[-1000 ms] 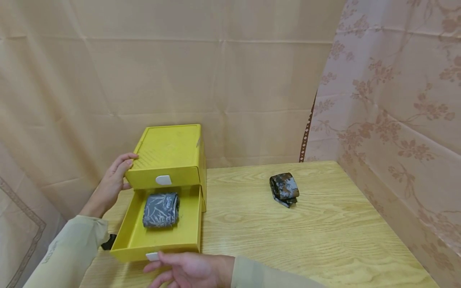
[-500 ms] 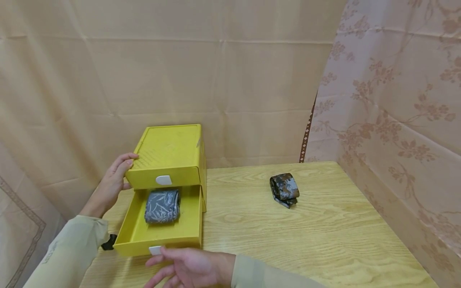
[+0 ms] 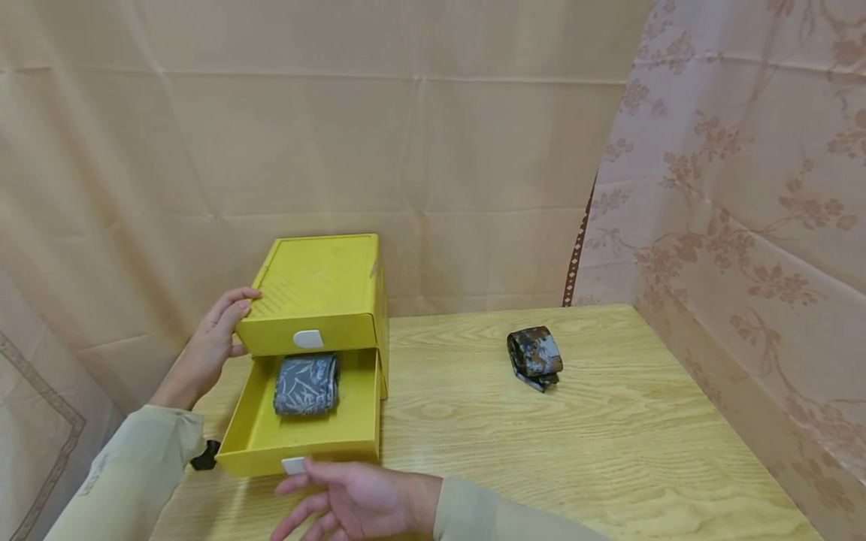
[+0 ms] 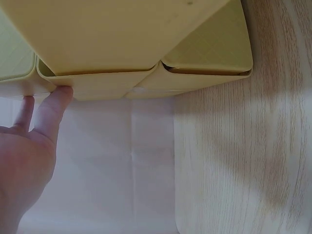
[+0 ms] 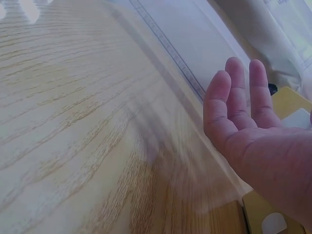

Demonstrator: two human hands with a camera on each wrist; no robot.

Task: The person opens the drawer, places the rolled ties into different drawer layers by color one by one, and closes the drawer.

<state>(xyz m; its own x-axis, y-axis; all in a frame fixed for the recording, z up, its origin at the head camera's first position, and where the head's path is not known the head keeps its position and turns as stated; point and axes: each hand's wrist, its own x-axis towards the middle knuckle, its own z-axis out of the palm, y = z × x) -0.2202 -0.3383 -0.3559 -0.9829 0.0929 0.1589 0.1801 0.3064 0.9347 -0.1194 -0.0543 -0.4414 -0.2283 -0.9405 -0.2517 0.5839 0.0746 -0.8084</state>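
A yellow drawer cabinet (image 3: 318, 274) stands at the left of the table. Below its top drawer, a pulled-out drawer (image 3: 338, 451) holds a folded dark grey cloth (image 3: 307, 385) with a pale leaf pattern, partly under the drawer above. My left hand (image 3: 206, 349) rests against the cabinet's left side near the top; the left wrist view shows extended fingertips (image 4: 61, 92) touching that side. My right hand (image 3: 365, 496) is at the drawer front, thumb at its white tab (image 3: 294, 465), other fingers loosely spread. In the right wrist view that palm (image 5: 273, 151) holds nothing.
A folded camouflage-patterned cloth (image 3: 534, 357) lies on the wooden table (image 3: 514, 451), right of the cabinet. A small black object (image 3: 206, 455) is beside the drawer's left front corner. Beige curtain (image 3: 473, 150) hangs behind, flowered cloth (image 3: 758, 225) along the right.
The drawer has slid a little inward, away from me, carrying the grey cloth with it. My right thumb has followed the tab, and its other fingers have spread. The left hand keeps its place.
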